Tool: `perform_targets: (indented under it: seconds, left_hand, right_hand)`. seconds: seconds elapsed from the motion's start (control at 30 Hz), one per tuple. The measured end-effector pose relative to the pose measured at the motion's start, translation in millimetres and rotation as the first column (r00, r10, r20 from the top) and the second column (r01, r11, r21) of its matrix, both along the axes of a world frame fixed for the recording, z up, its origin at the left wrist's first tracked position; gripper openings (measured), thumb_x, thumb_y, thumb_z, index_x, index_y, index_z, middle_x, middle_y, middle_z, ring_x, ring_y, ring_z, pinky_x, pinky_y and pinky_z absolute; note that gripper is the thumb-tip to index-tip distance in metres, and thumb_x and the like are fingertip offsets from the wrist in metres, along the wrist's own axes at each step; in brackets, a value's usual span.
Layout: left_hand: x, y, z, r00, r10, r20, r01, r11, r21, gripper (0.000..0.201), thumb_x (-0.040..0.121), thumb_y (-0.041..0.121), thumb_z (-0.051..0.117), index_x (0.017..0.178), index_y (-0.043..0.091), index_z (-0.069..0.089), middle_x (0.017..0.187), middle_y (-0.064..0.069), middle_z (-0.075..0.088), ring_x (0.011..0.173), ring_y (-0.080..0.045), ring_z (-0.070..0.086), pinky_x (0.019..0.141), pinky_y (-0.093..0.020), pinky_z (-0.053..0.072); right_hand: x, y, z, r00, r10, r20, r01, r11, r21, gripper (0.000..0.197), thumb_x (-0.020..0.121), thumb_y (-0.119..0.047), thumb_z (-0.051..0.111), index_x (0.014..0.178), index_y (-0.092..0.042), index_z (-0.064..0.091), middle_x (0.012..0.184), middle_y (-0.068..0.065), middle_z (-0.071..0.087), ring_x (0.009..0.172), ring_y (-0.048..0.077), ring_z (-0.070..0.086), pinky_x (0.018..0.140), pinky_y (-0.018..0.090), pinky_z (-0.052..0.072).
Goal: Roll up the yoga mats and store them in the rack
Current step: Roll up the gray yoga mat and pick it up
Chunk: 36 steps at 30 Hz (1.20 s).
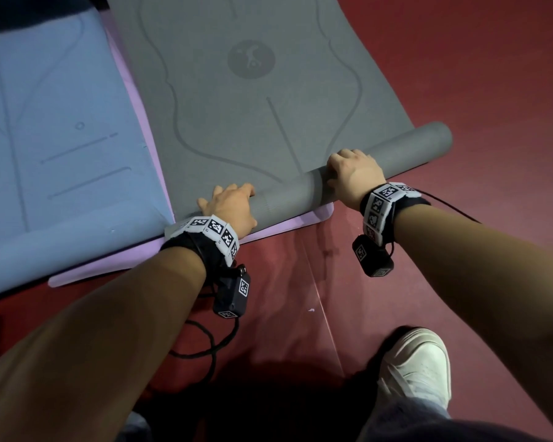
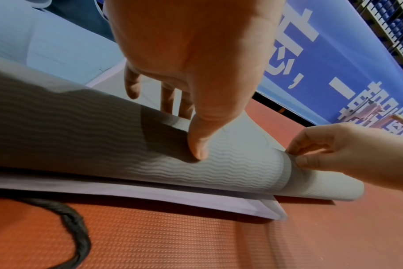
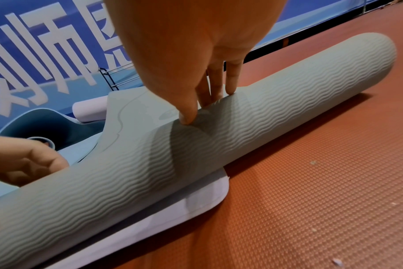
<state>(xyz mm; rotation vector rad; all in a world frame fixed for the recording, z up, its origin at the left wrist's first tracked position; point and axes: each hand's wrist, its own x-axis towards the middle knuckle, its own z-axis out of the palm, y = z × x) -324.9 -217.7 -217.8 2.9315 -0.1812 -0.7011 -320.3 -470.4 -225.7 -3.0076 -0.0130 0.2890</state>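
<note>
With the left hand (image 1: 229, 205) and right hand (image 1: 353, 173) curled over the grey mat (image 1: 253, 106) roll, fingers pressed together, advance both evenly toward its printed emblem (image 1: 251, 59) to prevent coning.

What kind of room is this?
Probably a gym or sports hall: yoga mats, like the grey mat, lie on a red studded floor, with a big blue printed banner along the wall.
</note>
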Motion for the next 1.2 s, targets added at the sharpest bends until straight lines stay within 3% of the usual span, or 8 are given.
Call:
perform_targets:
  seconds: [0.2, 0.4, 0.6, 0.8, 0.93, 1.07, 1.13, 1.2]
  left_hand:
    - [5.7, -1.0, 0.4, 1.000, -0.012, 0.027, 0.011, 1.000, 0.020, 0.049, 0.085, 0.023, 0.071, 0.130, 0.033, 0.055, 0.132, 0.000, 0.045, 0.125, -0.026, 0.037, 0.098, -0.050, 0.032]
    - [10.2, -1.6, -1.4, 0.999, -0.029, 0.034, 0.028, 0.999, 0.042, 0.048, 0.089, 0.015, 0.064, 0.133, 0.033, 0.056, 0.130, 0.001, 0.048, 0.125, -0.026, 0.038, 0.097, -0.050, 0.032]
    - [18.7, 2.3, -0.8, 0.996, 0.058, 0.074, -0.052, 0.996, -0.073, 0.044, 0.091, 0.017, 0.063, 0.131, 0.032, 0.049, 0.129, 0.002, 0.057, 0.126, -0.028, 0.043, 0.101, -0.051, 0.030]
    - [25.5, 7.4, -8.0, 0.991, 0.092, 0.098, -0.080, 0.990, -0.117, 0.038, 0.097, 0.018, 0.054, 0.131, 0.036, 0.057, 0.133, 0.000, 0.053, 0.126, -0.028, 0.040, 0.101, -0.049, 0.029]
    - [29.2, 6.0, -9.2, 0.992, 0.086, 0.091, -0.077, 0.992, -0.100, 0.046, 0.093, 0.021, 0.048, 0.136, 0.033, 0.056, 0.133, 0.000, 0.048, 0.124, -0.028, 0.039, 0.101, -0.048, 0.029]
    - [30.2, 4.3, -11.8, 0.996, 0.015, 0.093, -0.012, 0.999, -0.031, 0.064, 0.081, 0.049, 0.065, 0.139, 0.031, 0.046, 0.130, 0.001, 0.047, 0.123, -0.028, 0.040, 0.099, -0.050, 0.032]
    - [31.1, 6.3, -15.9, 0.993, 0.001, 0.118, 0.001, 1.000, -0.023, 0.077, 0.073, 0.050, 0.077, 0.139, 0.032, 0.040, 0.131, 0.001, 0.048, 0.122, -0.028, 0.042, 0.098, -0.051, 0.032]
    - [33.1, 8.1, -18.2, 0.992, 0.001, 0.129, 0.003, 1.000, -0.026, 0.078, 0.072, 0.045, 0.082, 0.137, 0.033, 0.040, 0.129, 0.000, 0.050, 0.120, -0.028, 0.043, 0.097, -0.051, 0.032]
  right_hand:
    - [4.3, -2.1, -2.3, 1.000, 0.004, 0.024, -0.004, 1.000, 0.029, 0.030, 0.085, -0.023, 0.062, 0.113, -0.014, 0.066, 0.128, 0.008, 0.052, 0.114, 0.033, 0.048, 0.088, 0.041, 0.040]
    - [4.2, -1.3, -0.8, 0.998, -0.010, 0.057, 0.008, 0.999, 0.031, 0.036, 0.082, -0.027, 0.064, 0.118, -0.020, 0.068, 0.114, 0.010, 0.053, 0.107, 0.034, 0.048, 0.083, 0.040, 0.040]
    - [5.0, 0.1, -5.1, 0.998, 0.058, 0.012, -0.058, 0.998, 0.019, 0.070, 0.067, -0.043, 0.081, 0.130, -0.021, 0.059, 0.121, 0.008, 0.053, 0.112, 0.034, 0.047, 0.087, 0.042, 0.043]
    - [17.8, 7.9, -6.5, 0.999, 0.016, 0.040, -0.018, 0.998, 0.067, 0.047, 0.076, -0.024, 0.072, 0.120, -0.017, 0.055, 0.117, 0.006, 0.057, 0.113, 0.032, 0.047, 0.086, 0.040, 0.039]
    - [29.6, 10.3, -8.7, 1.000, -0.007, 0.003, 0.006, 0.995, 0.104, 0.046, 0.077, -0.022, 0.070, 0.120, -0.017, 0.055, 0.121, 0.007, 0.060, 0.116, 0.033, 0.048, 0.094, 0.040, 0.037]
    - [41.7, 12.3, -10.7, 0.999, -0.043, -0.016, 0.045, 0.986, 0.161, 0.044, 0.080, -0.021, 0.069, 0.123, -0.018, 0.061, 0.124, 0.010, 0.057, 0.116, 0.035, 0.050, 0.100, 0.040, 0.038]
    - [45.2, 11.9, -11.1, 0.998, -0.058, 0.013, 0.055, 0.983, 0.175, 0.044, 0.082, -0.023, 0.068, 0.125, -0.021, 0.064, 0.125, 0.013, 0.052, 0.114, 0.037, 0.050, 0.099, 0.042, 0.041]
    - [47.5, 10.9, -10.3, 0.998, -0.064, 0.027, 0.060, 0.989, 0.137, 0.044, 0.084, -0.029, 0.067, 0.128, -0.027, 0.064, 0.124, 0.013, 0.049, 0.112, 0.037, 0.047, 0.097, 0.043, 0.042]
